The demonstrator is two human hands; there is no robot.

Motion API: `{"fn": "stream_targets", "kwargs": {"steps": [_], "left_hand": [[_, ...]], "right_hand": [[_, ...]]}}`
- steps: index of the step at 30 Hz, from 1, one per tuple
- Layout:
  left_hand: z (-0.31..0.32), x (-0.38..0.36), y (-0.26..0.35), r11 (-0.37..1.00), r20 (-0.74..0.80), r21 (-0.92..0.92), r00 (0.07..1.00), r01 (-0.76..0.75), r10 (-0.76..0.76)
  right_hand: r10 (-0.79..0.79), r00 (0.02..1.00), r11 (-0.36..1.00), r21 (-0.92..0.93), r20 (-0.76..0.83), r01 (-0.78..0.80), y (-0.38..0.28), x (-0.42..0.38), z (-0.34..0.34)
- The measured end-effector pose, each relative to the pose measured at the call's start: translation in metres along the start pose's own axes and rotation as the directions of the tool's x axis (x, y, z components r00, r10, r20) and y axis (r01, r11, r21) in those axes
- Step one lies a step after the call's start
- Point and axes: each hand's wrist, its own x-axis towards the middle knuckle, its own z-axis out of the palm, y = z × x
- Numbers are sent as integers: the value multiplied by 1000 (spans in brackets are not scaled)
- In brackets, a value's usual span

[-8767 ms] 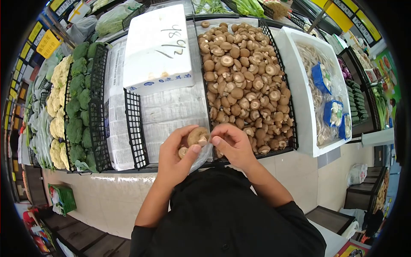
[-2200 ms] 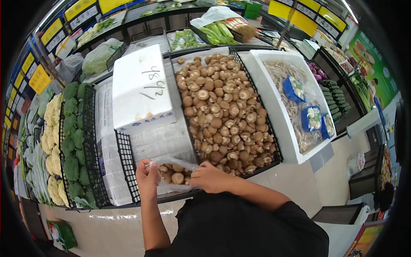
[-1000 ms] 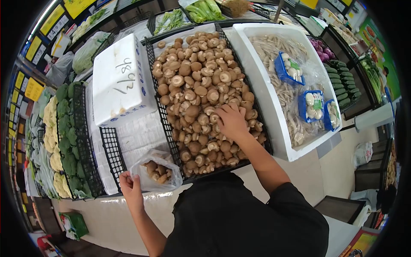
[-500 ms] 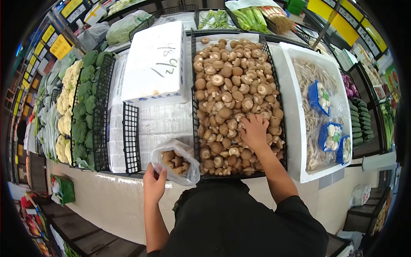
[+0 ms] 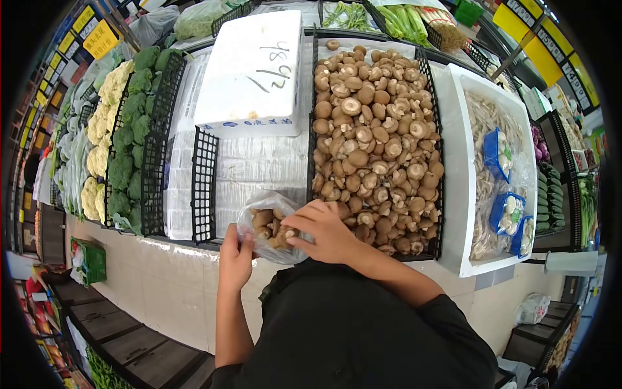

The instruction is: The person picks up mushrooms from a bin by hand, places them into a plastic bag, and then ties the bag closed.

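Observation:
My left hand [image 5: 237, 254] pinches the left edge of a clear plastic bag [image 5: 293, 255], holding its mouth up and open. Several brown shiitake mushrooms [image 5: 262, 220] lie inside the bag. At the right side of that mouth, my right hand [image 5: 322, 231] has its fingertips closed around a shiitake mushroom [image 5: 289, 234], partly hidden by the fingers. Just beyond my right hand spreads a large heap of loose shiitake mushrooms [image 5: 382, 142].
A white foam box [image 5: 249, 71] with handwritten marks stands behind the bag. Black mesh dividers [image 5: 205, 185] separate the sections. Broccoli [image 5: 122, 170] and cauliflower [image 5: 98, 123] lie left. A foam crate [image 5: 461, 227] with blue mushroom trays [image 5: 507, 214] sits right.
My right hand has moved left from the mushroom heap to the bag's mouth with a mushroom. My left hand still grips the bag. The view has shifted slightly.

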Motion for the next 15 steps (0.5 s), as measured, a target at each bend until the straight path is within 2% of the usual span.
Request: {"fn": "stream_targets", "kwargs": {"steps": [3,7,14,15], "left_hand": [[-2,-2,1,998,11,-68,1000,-14,14],[-2,-5,2,989,19,-151,1000,-9,12],[-6,2,-1,923,-40,-381,998,-50,38],[-7,4,1,903,-47,-426,998,-60,44]], "right_hand": [[-56,998,994,-97,19,57,4,5,24],[-87,996,979,-184,6,87,9,5,24],[225,963,969,-67,-146,-236,27,-20,-17],[287,944,957,15,-165,-288,34,-27,-23]]}}
